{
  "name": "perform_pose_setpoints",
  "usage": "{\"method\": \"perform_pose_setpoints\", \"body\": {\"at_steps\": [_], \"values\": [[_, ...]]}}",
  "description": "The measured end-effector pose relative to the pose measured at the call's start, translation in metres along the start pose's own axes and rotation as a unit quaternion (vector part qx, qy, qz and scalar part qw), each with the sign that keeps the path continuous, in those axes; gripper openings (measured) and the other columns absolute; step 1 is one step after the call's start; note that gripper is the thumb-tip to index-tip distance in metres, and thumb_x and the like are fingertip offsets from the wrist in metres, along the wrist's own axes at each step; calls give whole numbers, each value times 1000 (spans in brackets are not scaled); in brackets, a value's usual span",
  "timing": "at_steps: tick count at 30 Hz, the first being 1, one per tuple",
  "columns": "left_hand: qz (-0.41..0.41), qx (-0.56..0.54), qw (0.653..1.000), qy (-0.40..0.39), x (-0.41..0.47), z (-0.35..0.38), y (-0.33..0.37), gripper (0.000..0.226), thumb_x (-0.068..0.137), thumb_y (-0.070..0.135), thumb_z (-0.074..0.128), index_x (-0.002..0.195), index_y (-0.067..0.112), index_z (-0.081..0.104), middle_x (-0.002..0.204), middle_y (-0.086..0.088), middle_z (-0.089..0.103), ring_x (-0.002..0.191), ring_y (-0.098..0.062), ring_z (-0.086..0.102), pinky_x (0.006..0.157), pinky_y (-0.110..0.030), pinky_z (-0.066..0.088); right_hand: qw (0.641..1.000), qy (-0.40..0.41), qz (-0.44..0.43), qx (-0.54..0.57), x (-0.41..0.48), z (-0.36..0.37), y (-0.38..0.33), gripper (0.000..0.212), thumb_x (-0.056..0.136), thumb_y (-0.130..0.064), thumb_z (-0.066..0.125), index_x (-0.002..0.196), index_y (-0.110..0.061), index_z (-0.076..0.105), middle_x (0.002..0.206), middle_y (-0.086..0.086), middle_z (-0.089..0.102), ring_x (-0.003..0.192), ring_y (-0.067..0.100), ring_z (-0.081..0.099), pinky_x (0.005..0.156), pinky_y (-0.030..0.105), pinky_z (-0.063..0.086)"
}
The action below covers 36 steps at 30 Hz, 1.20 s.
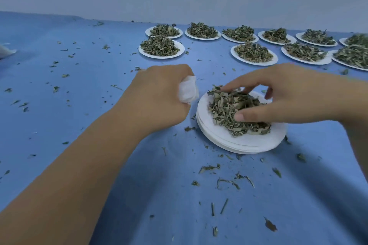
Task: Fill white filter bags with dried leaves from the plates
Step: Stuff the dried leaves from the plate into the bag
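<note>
A stack of white paper plates [225,137] lies in the middle of the blue cloth, with a heap of dried green leaves [229,109] on the top plate. My right hand [294,93] reaches over the heap from the right; its thumb and curled fingers close around a clump of leaves. Just left of the plates, my left hand [159,93] grips a crumpled white filter bag [188,90], whose end sticks out toward the plates. What is inside the bag is hidden.
Several more white plates heaped with dried leaves [161,46] stand in two rows along the far right of the table. Loose leaf bits and stems [225,183] litter the blue cloth. A white object [6,50] lies at the far left edge. A pale wall runs behind.
</note>
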State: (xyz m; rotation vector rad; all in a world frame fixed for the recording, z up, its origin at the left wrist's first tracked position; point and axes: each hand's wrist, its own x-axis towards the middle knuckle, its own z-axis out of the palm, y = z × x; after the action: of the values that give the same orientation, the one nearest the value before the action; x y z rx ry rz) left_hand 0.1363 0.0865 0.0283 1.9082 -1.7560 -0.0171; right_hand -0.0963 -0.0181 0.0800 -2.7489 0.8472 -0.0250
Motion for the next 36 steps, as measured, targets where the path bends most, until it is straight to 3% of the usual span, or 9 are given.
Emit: {"method": "perform_pose_setpoints", "body": {"at_steps": [4, 12, 15, 17, 21, 25, 28, 31, 36], "values": [[34, 49, 998, -6, 3, 8, 16, 29, 80, 24, 64, 107, 32, 57, 93, 8, 62, 87, -23, 56, 73, -34, 37, 997, 63, -14, 29, 0, 14, 3, 35, 78, -54, 76, 112, -52, 70, 93, -37, 59, 74, -32, 51, 62, -5, 35], [46, 108, 993, -20, 11, 8, 35, 26, 79, 22, 62, 104, 26, 55, 88, 4, 59, 83, -25, 53, 71, -33, 30, 974, 197, -32, 106, -4, 9, 2, 14, 78, -37, 83, 90, -41, 76, 81, -18, 69, 66, -18, 56, 62, -2, 37], [58, 124, 991, -12, 14, 8, 42, 19, 76, 21, 61, 83, 29, 46, 72, 4, 50, 66, -17, 45, 56, -32, 22, 967, 222, -38, 119, -5, 11, 0, 14, 80, -34, 82, 92, -40, 76, 78, -30, 67, 69, -18, 56, 65, -2, 37], [57, 123, 991, -19, 17, 13, 45, 22, 73, 20, 63, 81, 27, 44, 70, 4, 48, 65, -17, 45, 53, -31, 22, 967, 218, -43, 125, -4, 15, -4, 15, 80, -32, 81, 93, -38, 76, 77, -39, 63, 75, -15, 58, 68, 0, 38], [50, 91, 994, -17, 20, 25, 47, 25, 72, 20, 64, 82, 23, 41, 69, 5, 46, 64, -12, 42, 50, -31, 24, 946, 258, -36, 195, 1, 26, -8, 13, 79, -27, 84, 89, -29, 75, 84, -19, 72, 88, -3, 66, 74, 6, 44], [51, 52, 997, -17, 23, 29, 48, 27, 71, 17, 64, 83, 23, 40, 68, 7, 44, 62, -7, 40, 49, -30, 21, 932, 287, -13, 222, 4, 37, -10, 16, 80, -27, 83, 88, -29, 70, 91, -16, 71, 92, 1, 66, 76, 9, 47], [55, 26, 998, -5, 24, 31, 47, 27, 71, 13, 64, 87, 20, 44, 65, 6, 45, 60, -10, 42, 49, -29, 23, 920, 293, -12, 259, 4, 39, -10, 24, 77, -25, 86, 88, -22, 64, 87, -13, 70, 83, 3, 67, 69, 14, 48], [59, -3, 998, -12, 23, 32, 48, 29, 69, 9, 62, 91, 19, 46, 66, 3, 49, 60, -13, 44, 49, -32, 28, 924, 264, -41, 274, 2, 40, -8, 17, 78, -26, 87, 84, -18, 74, 84, -5, 72, 68, 0, 62, 63, 14, 43], [60, -41, 997, -31, 22, 31, 49, 44, 67, 2, 61, 94, 25, 35, 63, 2, 48, 57, -11, 46, 43, -28, 25, 924, 172, -88, 329, -3, 35, 2, 20, 86, -5, 78, 97, -22, 78, 103, -11, 73, 84, -3, 66, 71, 12, 48]]}}
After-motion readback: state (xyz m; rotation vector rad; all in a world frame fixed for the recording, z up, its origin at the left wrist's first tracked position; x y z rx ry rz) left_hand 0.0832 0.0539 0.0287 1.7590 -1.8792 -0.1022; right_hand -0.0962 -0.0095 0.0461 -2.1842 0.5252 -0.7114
